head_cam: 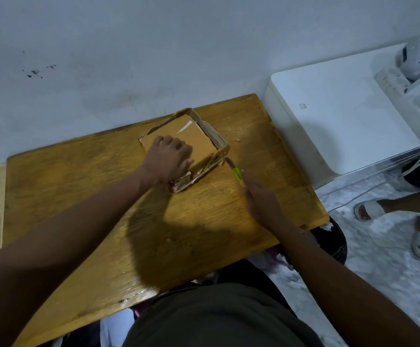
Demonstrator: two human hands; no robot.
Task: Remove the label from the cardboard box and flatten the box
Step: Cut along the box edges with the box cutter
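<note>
Two bare hands are seen over a wooden table (103, 186) that fills the middle of the frame. The cardboard box (199, 144), open at the top and brown inside, is found just above the centre of the frame, at the far edge of the table near the pale wall (154, 58). Its near wall looks torn and ragged, and a small white scrap (184, 126) is seen stuck on its inner floor. The left hand (169, 159) is laid palm down inside the box, with its fingers curled and pressed against the floor and the near wall. The right hand (261, 199) is held right of centre, closed around a yellow-green utility knife (236, 174), whose blade tip is set just beside the box's right corner; whether the tip touches the cardboard cannot be told. The fingers of this hand are mostly hidden beneath the back of the hand. A white appliance (341, 116) is seen at the upper right of the frame, beside the table, with a power strip (404, 88) resting on it. A sandalled foot (369, 209) is visible at the right edge.
</note>
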